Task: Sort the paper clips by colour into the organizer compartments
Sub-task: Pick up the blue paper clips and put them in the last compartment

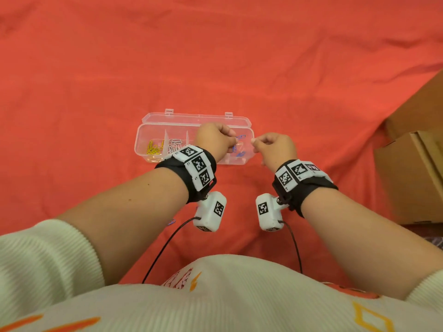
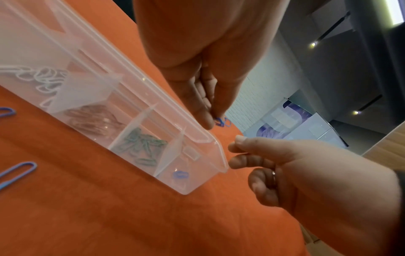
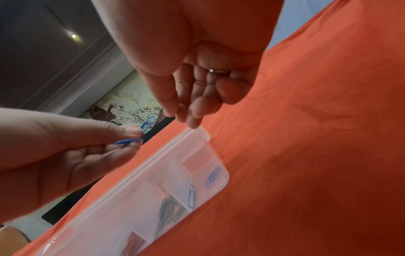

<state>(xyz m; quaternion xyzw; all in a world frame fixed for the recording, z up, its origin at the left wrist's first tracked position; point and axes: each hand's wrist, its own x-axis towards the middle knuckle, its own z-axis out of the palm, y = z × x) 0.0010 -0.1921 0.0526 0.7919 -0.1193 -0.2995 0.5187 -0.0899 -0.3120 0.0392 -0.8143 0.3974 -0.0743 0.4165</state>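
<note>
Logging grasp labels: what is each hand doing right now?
Left hand: pinches blue paper clips.
Right hand: fingers curled, thumb meets forefinger, nothing visible between them.

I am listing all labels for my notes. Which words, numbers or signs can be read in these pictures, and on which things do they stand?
No readable words or numbers.
Wrist bands: black-and-white square code markers; tiny characters beside them, too small to read.
Shirt: red print, mostly hidden, unreadable.
Organizer: no label visible.
</note>
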